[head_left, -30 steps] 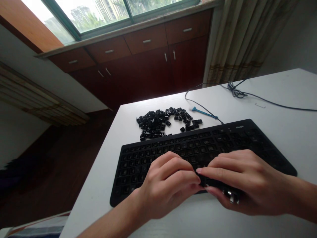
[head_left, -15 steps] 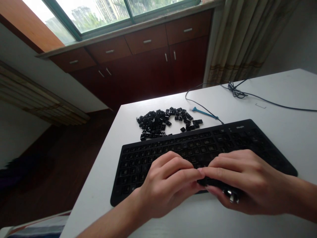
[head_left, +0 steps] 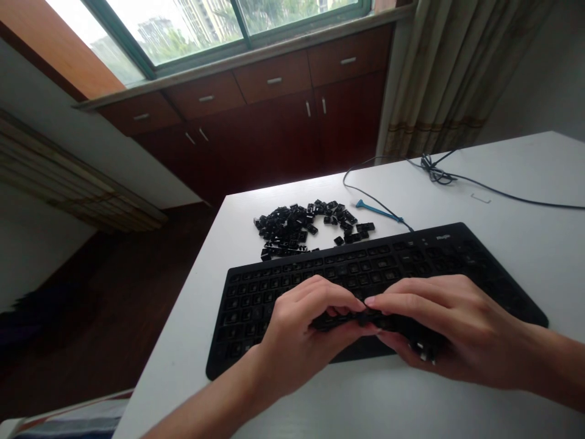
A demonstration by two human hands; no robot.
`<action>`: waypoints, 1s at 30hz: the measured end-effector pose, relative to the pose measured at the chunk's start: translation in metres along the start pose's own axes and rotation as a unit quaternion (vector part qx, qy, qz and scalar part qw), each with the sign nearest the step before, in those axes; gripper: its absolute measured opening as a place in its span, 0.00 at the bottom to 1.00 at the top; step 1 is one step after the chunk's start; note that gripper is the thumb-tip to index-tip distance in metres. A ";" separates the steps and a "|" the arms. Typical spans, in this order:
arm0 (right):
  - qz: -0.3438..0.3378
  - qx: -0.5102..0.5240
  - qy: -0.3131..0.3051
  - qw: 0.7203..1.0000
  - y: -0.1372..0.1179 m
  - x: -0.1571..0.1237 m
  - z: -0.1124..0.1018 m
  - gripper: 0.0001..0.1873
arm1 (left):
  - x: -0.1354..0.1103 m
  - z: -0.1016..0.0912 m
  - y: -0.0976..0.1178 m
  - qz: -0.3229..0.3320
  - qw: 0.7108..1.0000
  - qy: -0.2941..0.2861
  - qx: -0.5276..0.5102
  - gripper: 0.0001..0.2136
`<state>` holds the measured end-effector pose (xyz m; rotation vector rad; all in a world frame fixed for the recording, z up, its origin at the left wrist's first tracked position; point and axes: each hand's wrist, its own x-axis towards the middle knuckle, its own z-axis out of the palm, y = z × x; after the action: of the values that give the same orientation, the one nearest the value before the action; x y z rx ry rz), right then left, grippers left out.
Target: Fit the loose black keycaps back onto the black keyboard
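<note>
Over the keyboard's front edge, my left hand point(head_left: 306, 323) and my right hand point(head_left: 452, 329) meet fingertip to fingertip. A slim black object with silvery metal bits at its right end point(head_left: 424, 350) lies in my right hand, its middle covered by the fingers. My left thumb and index finger pinch its dark left end; its exact kind is hidden. Beneath both hands is a black keyboard point(head_left: 274, 266), its keycaps off and its key sockets bare. Behind it lies a heap of loose black keycaps point(head_left: 286, 225).
A blue tool point(head_left: 379, 210) rests behind the keyboard, by its black cable point(head_left: 439, 171), which is bundled at the back right. A thin bent wire point(head_left: 481, 199) lies on the white table point(head_left: 183, 323). Cabinets point(head_left: 274, 128) stand beyond the table.
My left fingers have shifted slightly, and the gap between thumb and index finger now shows more of the dark object. The right hand stays nearly in place. The view tilted a little.
</note>
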<state>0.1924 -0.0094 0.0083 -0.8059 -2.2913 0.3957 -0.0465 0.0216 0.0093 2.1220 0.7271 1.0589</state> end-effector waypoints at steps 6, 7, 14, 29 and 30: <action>-0.005 -0.002 0.025 1.000 0.001 -0.002 0.001 0.21 | 0.001 0.000 0.002 -0.089 0.996 0.000 -0.024 0.12; -0.006 0.001 0.024 1.000 0.001 -0.002 0.001 0.21 | 0.001 0.000 0.001 -0.090 0.996 0.001 -0.024 0.12; -0.052 -0.006 -0.024 0.998 0.001 0.002 -0.006 0.20 | -0.001 0.001 0.000 -0.089 0.996 -0.006 -0.014 0.11; -0.117 -0.079 -0.044 0.989 -0.003 -0.001 -0.006 0.16 | -0.002 0.001 -0.002 0.043 0.996 -0.064 0.039 0.10; -0.124 -0.086 -0.048 0.987 -0.003 -0.001 -0.007 0.14 | -0.003 0.001 -0.002 0.048 0.996 -0.069 0.040 0.09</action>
<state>0.1964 -0.0118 0.0138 -0.5840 -2.5035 0.1276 -0.0469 0.0204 0.0062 2.2927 0.6160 0.9359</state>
